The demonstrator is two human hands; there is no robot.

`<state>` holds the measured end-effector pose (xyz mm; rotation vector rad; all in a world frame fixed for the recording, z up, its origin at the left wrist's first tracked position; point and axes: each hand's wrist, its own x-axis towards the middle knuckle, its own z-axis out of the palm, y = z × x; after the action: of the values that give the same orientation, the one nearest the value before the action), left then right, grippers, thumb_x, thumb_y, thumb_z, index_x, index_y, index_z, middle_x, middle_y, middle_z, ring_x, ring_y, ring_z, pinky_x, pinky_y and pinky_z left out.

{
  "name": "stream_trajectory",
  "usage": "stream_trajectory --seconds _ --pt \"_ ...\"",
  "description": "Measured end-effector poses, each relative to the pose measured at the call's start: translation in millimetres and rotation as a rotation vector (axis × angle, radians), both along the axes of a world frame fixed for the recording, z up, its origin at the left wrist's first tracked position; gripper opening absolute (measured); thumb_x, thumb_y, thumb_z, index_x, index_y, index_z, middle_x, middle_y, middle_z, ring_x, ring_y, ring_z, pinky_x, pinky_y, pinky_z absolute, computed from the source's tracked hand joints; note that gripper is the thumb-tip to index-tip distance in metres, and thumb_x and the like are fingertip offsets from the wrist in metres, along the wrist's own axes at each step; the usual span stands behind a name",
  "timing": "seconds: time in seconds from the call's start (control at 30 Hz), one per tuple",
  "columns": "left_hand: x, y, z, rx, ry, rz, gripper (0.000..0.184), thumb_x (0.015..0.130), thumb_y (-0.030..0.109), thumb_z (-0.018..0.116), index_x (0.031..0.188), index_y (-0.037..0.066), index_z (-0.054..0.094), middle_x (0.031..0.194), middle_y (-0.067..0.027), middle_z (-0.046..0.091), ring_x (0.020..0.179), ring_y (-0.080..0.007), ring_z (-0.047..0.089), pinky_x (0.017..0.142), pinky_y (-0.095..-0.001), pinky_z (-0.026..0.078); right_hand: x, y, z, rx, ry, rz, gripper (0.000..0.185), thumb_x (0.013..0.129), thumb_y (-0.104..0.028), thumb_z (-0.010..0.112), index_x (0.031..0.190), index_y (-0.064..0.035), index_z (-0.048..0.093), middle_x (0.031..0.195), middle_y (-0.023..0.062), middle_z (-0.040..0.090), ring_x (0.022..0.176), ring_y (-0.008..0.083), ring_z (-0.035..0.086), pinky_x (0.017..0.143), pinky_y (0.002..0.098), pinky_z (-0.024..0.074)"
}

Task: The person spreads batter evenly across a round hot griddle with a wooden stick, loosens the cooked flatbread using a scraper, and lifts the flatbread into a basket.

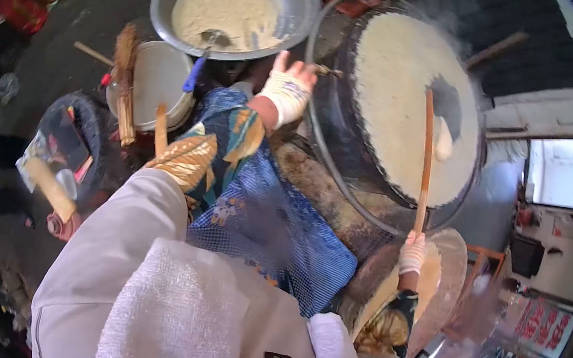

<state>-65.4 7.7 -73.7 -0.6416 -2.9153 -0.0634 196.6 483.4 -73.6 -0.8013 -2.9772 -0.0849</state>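
My right hand point(413, 254), with white wrapping around it, grips the lower end of a long, thin wooden batter spreader point(427, 155). The spreader reaches across a big round griddle point(341, 106) coated with a pale batter layer point(393, 99). Beside the spreader's far end is a dark bare patch, and a thick lump of batter point(444, 139) lies next to it. My left hand point(287, 95), also wrapped in white, is near the griddle's left rim with fingers apart, holding nothing. Above it stands a metal basin point(164, 4) of batter, where a blue-handled ladle point(196, 72) rests.
A straw brush point(124, 75) lies across a pale round-lidded bucket point(159, 69) at left. A dark tub point(83, 114) holds odds and ends. Beside my right forearm is a round tray with a pale sheet point(429, 261). Steam rises behind the griddle.
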Motion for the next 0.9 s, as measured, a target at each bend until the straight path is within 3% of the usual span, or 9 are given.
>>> stream_trajectory --seconds 0.1,0.13,0.27,0.37,0.43,0.47,0.53,0.6,0.9 --pt "-13 -6 16 -0.075 -0.052 0.057 0.047 0.089 0.013 0.043 0.136 0.009 0.046 0.15 -0.0091 0.035 0.139 -0.0267 0.033 0.113 -0.0621 0.011 -1 8 5 -0.002 0.108 -0.096 0.039 0.096 -0.043 0.047 0.1 -0.0053 0.058 0.088 0.0276 0.064 0.082 0.048 0.06 0.07 0.0548 0.0464" --pt "-5 -6 20 -0.156 0.184 0.046 0.039 0.09 0.016 0.042 0.127 0.006 0.052 0.138 -0.0079 0.047 0.13 -0.0274 0.042 0.112 -0.0622 0.012 -6 -15 29 -0.044 0.068 -0.106 0.04 0.096 -0.043 0.047 0.106 -0.0064 0.059 0.09 0.028 0.064 0.084 0.0477 0.06 0.071 0.0548 0.0472" --pt "50 44 72 -0.087 -0.115 -0.119 0.031 0.086 0.021 0.049 0.11 0.004 0.057 0.111 -0.0107 0.057 0.111 -0.0287 0.05 0.111 -0.062 0.017 5 -15 8 0.118 0.013 -0.006 0.045 0.096 -0.046 0.044 0.105 -0.0049 0.058 0.094 0.029 0.064 0.088 0.0474 0.061 0.076 0.0545 0.0474" --pt "128 78 59 0.084 -0.172 -0.422 0.031 0.079 0.024 0.055 0.097 0.0 0.061 0.094 -0.0155 0.061 0.103 -0.0313 0.053 0.11 -0.0615 0.021 3 7 4 0.016 -0.068 -0.178 0.047 0.096 -0.048 0.042 0.11 -0.0054 0.057 0.095 0.0302 0.064 0.09 0.0475 0.061 0.079 0.0545 0.047" --pt "157 90 6 0.297 0.123 -0.422 0.034 0.079 0.02 0.053 0.101 -0.005 0.063 0.104 -0.0189 0.064 0.112 -0.0346 0.053 0.11 -0.0635 0.022 1 -1 15 0.066 -0.044 -0.128 0.048 0.097 -0.048 0.041 0.115 -0.0054 0.055 0.097 0.0293 0.064 0.091 0.048 0.06 0.081 0.0528 0.047" --pt "161 88 0 0.224 0.134 -0.413 0.041 0.079 0.016 0.051 0.112 -0.006 0.061 0.117 -0.0218 0.061 0.12 -0.0363 0.05 0.11 -0.0648 0.022 -1 -7 19 0.09 -0.03 -0.087 0.048 0.097 -0.048 0.041 0.115 -0.0053 0.055 0.098 0.0291 0.064 0.091 0.048 0.06 0.08 0.0526 0.0473" --pt "139 74 -20 -0.022 0.392 -0.398 0.042 0.078 0.014 0.051 0.114 -0.006 0.06 0.119 -0.0222 0.06 0.121 -0.0361 0.05 0.11 -0.0646 0.023 3 -22 26 0.092 0.025 -0.032 0.046 0.097 -0.046 0.043 0.111 -0.0048 0.055 0.096 0.0276 0.065 0.087 0.0484 0.061 0.077 0.053 0.0481" --pt "142 58 -5 0.186 0.204 -0.415 0.043 0.079 0.015 0.051 0.116 -0.005 0.06 0.123 -0.0226 0.058 0.123 -0.0354 0.049 0.11 -0.0638 0.023 13 -5 16 0.082 0.0 -0.09 0.045 0.096 -0.046 0.044 0.111 -0.0047 0.055 0.093 0.0272 0.065 0.085 0.0486 0.061 0.075 0.0536 0.0483" --pt "85 34 6 -0.067 0.004 -0.201 0.043 0.089 0.023 0.046 0.125 0.003 0.056 0.134 -0.015 0.053 0.134 -0.0312 0.039 0.113 -0.0631 0.013 15 15 9 0.024 0.013 -0.06 0.041 0.096 -0.043 0.045 0.102 -0.0031 0.055 0.087 0.0273 0.064 0.081 0.0474 0.06 0.072 0.0546 0.0469"
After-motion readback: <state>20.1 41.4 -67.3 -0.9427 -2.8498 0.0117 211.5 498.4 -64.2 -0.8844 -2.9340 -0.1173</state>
